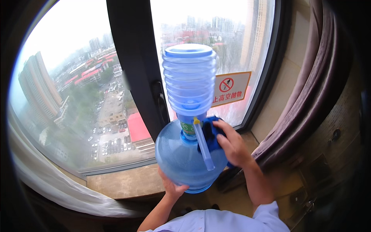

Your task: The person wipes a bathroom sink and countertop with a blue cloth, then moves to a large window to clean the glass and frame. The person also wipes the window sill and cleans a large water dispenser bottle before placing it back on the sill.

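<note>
A large translucent blue water-cooler bottle (174,148) stands upright before me at the windowsill. On its neck sits a manual pump with a ribbed, bellows-like blue body (189,78). A clear plastic spout tube (204,148) slants down from the pump's yellow outlet piece (196,120). My left hand (174,185) grips the bottle low on its left side. With my right hand (232,142) I hold a dark blue cloth (213,132) against the bottle's right shoulder, close to the neck. The bottle's far side and part of its base are hidden.
Behind the bottle is a dark-framed window with a handle (161,101). A warning sign (232,88) bearing writing is on the right pane. The stone sill (127,181) runs left. A white curtain (72,185) hangs left, a purple-grey curtain (301,95) right.
</note>
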A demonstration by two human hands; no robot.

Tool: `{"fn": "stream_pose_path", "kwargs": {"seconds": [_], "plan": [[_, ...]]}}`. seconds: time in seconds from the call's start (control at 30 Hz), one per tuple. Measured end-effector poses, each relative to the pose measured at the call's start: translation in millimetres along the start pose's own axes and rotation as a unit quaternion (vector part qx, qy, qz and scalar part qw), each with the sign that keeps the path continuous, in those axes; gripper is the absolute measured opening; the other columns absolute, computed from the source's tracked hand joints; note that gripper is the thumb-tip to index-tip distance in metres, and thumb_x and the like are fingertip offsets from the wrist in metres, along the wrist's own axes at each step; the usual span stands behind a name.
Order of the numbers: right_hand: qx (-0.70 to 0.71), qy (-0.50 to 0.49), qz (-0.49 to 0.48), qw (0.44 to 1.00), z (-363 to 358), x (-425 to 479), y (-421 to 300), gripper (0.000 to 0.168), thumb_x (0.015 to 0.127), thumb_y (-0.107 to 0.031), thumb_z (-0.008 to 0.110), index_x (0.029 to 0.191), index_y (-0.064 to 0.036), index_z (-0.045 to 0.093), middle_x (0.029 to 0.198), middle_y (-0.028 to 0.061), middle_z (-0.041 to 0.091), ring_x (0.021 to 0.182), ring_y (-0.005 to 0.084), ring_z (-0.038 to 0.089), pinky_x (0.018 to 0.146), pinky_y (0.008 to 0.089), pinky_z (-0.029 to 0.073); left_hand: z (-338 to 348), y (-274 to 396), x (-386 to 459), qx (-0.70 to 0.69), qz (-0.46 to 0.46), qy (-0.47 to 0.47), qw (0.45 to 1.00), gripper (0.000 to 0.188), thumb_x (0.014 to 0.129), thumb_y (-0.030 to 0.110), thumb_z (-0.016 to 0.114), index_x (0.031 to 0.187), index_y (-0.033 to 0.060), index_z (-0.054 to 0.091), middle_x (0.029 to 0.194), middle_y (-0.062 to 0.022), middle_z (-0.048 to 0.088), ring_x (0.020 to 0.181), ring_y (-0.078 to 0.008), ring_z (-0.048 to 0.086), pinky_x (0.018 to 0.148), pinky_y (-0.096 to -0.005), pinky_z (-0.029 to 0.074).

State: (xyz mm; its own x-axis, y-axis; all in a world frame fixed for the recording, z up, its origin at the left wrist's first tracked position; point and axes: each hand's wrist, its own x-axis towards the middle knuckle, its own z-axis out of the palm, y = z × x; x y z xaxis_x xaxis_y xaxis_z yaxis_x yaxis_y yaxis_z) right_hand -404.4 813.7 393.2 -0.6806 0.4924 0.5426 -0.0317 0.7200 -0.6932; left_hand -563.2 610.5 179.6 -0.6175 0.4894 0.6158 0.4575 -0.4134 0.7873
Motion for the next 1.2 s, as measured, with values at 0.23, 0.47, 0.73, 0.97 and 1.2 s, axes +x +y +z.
{"fn": "stream_pose_path", "kwargs": {"seconds": [0.23,0.47,0.73,0.97,1.2], "plan": [[0.103,-0.372,0.029,0.922,23,140,42,0.051,0.105,-0.034,0.054,0.142,-0.001,0.061,0.139,0.0209,0.065,0.131,0.0306,0.060,0.112,0.0371,0.043,-3,0,-4,0.155,0.030,0.004,0.987,0.100,0.088,0.079,0.059,0.146,-0.0022,0.043,0.141,-0.0206,0.052,0.133,-0.0357,0.051,0.114,-0.0492,0.037],[0.435,-0.312,0.216,0.817,37,117,107,0.055,0.103,-0.037,0.060,0.147,-0.004,0.059,0.148,0.0176,0.058,0.131,0.0242,0.060,0.115,0.0364,0.045,-21,-20,-22,0.221,0.028,0.007,0.975,0.097,0.093,0.085,0.042,0.131,-0.0031,0.062,0.134,-0.0223,0.062,0.124,-0.0430,0.058,0.106,-0.0525,0.043],[0.550,-0.150,0.341,0.747,78,-12,188,0.042,0.110,-0.026,0.040,0.133,0.000,0.064,0.132,0.0170,0.067,0.116,0.0249,0.065,0.102,0.0380,0.051,-39,-23,-29,0.201,-0.021,-0.023,0.979,0.079,0.102,0.067,0.041,0.125,-0.0039,0.066,0.129,-0.0195,0.067,0.119,-0.0373,0.063,0.105,-0.0502,0.046],[0.380,-0.019,0.176,0.908,77,-119,131,0.029,0.101,-0.010,0.056,0.127,-0.001,0.062,0.123,0.0234,0.062,0.119,0.0368,0.059,0.106,0.0430,0.046,-49,-19,-38,0.285,0.001,-0.034,0.958,0.058,0.108,0.046,0.047,0.133,-0.0039,0.062,0.135,-0.0163,0.064,0.122,-0.0328,0.062,0.106,-0.0460,0.048],[0.172,0.107,-0.080,0.976,36,-103,56,0.063,0.091,-0.008,0.071,0.149,-0.001,0.047,0.159,0.0248,0.036,0.146,0.0417,0.039,0.121,0.0465,0.031,-85,-70,-64,-0.029,-0.131,0.009,0.991,0.060,0.109,0.043,0.045,0.147,-0.0021,0.049,0.146,-0.0173,0.056,0.132,-0.0327,0.056,0.112,-0.0482,0.046]]}}
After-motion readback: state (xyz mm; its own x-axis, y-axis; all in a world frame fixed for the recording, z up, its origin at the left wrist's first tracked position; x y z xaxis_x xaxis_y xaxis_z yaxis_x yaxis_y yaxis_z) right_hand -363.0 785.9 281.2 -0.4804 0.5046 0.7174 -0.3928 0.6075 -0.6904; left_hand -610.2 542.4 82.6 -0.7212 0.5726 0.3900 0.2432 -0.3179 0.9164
